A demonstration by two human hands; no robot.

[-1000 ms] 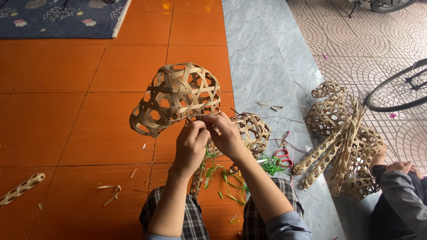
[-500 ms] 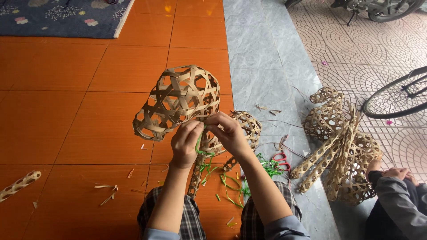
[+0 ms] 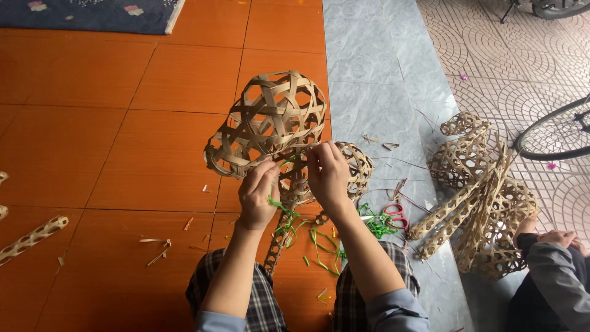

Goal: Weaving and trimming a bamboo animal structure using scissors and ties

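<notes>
I hold up an open-weave bamboo frame (image 3: pixel 270 120) with rounded lobes, above my lap. My left hand (image 3: pixel 258 193) pinches its lower rim, and a thin green strip (image 3: pixel 275 200) hangs from those fingers. My right hand (image 3: pixel 327 175) grips the weave just to the right, where the lobes meet. A smaller woven ball (image 3: pixel 356 166) of the same piece shows behind my right hand. A woven stem (image 3: pixel 276 243) runs down from the frame toward my knees.
Green strip offcuts (image 3: pixel 378 222) and red-handled scissors (image 3: pixel 393 212) lie on the grey tiles. A pile of finished woven pieces (image 3: pixel 479 197) lies at right, beside another person's hand (image 3: pixel 556 238). A woven tube (image 3: pixel 31 238) lies at left. A bicycle wheel (image 3: pixel 553 135) stands at far right.
The frame and both hands sit slightly lower and nearer in view. My fingers have shifted along the rim, with the green strip now hanging from my left hand.
</notes>
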